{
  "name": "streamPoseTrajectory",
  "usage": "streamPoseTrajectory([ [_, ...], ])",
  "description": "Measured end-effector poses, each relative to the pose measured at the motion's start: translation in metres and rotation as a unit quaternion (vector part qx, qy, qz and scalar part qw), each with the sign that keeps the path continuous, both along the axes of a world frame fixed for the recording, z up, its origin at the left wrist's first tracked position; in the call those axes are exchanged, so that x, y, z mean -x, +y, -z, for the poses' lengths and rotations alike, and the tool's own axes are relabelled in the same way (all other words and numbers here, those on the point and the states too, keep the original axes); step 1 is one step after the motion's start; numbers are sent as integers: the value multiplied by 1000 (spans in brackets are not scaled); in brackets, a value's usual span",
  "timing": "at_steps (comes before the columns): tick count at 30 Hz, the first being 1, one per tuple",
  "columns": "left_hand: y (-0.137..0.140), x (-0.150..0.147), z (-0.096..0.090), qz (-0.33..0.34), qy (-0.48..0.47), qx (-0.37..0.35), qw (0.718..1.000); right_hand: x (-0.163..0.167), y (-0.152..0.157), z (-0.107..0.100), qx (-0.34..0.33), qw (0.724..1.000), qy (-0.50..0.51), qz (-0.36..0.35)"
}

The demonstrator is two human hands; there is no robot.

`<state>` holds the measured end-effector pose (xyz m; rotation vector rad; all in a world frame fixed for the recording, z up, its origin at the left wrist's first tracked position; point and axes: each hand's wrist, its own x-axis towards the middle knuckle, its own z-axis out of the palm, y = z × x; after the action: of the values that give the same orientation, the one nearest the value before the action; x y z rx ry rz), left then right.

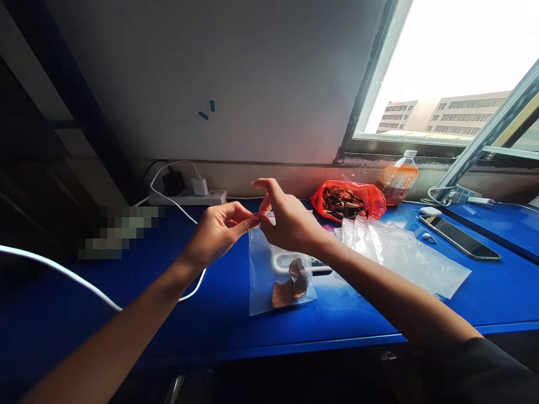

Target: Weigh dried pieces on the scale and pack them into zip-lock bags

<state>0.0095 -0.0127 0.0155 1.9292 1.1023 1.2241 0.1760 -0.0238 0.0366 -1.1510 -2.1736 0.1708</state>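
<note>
A clear zip bag hangs upright from my fingers above the blue table, with a few brown dried slices lying at its bottom. My left hand pinches the top left corner of the bag between thumb and fingers. Close against it, my right hand grips the same top edge, its index finger raised and bent. Part of the bag's top edge is hidden behind the right hand. Through the bag shows a white device with a dark display, partly covered.
Behind the right hand sits a red plastic bag full of dried slices, beside a drink bottle. Flat clear bags lie to the right, near a phone and an earbud case. A power strip and white cable are at left.
</note>
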Motion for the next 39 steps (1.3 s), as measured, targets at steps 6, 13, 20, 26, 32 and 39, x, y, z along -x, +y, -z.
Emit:
streamPoseTrajectory([
  [6, -9, -5, 1, -64, 67, -108, 990, 3, -6, 4, -37, 997, -33, 53],
  [13, -13, 1, -7, -30, 15, -84, 996, -12, -5, 6, -61, 996, 6, 59],
  [20, -23, 7, -16, 5, -45, -86, 995, -46, 11, 14, -70, 989, 99, 86],
  [26, 0, 31, -19, -38, -107, -82, 990, -146, 57, 29, -107, 926, 169, 320],
  [32, 57, 51, 14, -237, 233, -45, 942, -222, 86, 41, -4, 938, -106, 331],
  [39, 87, 77, 30, -275, 332, -55, 901, -225, 102, 74, 25, 911, -193, 365],
])
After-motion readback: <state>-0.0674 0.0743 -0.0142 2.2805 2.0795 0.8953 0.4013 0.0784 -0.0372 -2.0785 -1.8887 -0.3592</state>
